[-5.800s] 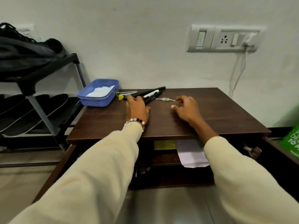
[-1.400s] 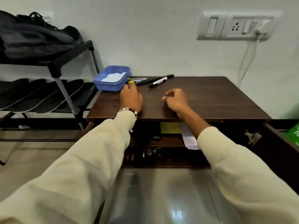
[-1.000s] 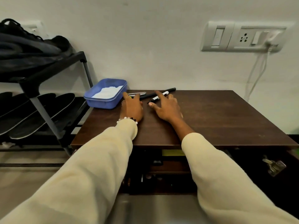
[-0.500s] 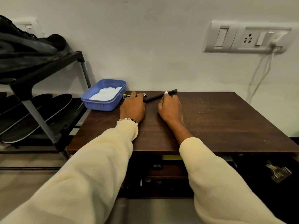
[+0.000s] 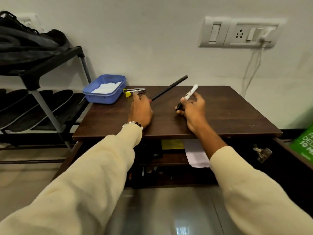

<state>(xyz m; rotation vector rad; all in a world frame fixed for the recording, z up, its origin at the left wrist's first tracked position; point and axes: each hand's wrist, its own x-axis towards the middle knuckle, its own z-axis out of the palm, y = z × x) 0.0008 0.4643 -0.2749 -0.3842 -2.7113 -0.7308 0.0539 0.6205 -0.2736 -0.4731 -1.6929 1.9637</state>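
Head view: right hand [image 5: 193, 109] is curled round a marker [image 5: 189, 95], pinched mid-barrel, white end up and away, dark tip down by the thumb. It's clear of the counter [image 5: 237, 112], so prob. picked up to move or stow. Left hand [image 5: 141, 109] is closed on the near end of a black rod [image 5: 169, 88]. The rod slants up w/ its far end off the surface, so it's lifted, not just touched. The exact grip is hidden behind the back of the hand. Left index reaches fwd toward the stapler [image 5: 134, 91], touching or just short, can't tell. Hands are apart, one item each.

Ref = blue tub [image 5: 103, 99]. Stapler sits just right of the tub, nearly touching. Rod is right of the tub, past the stapler; marker is further right again, well apart from the tub. Shoe rack [image 5: 50, 116] stands left of the tub, off the counter. Switch plate [image 5: 237, 33] is on the wall, above and far right of the tub, cable hanging from it.

Hard to make out: white stuff in the tub, paper or powder, unclear. Marker print is too small to read. The open cupboard below is dark; only a yellow slip [image 5: 171, 144] and a white sheet [image 5: 196, 155] show. Green bag [image 5: 304, 146], far right of the tub, is cut off by the frame edge.
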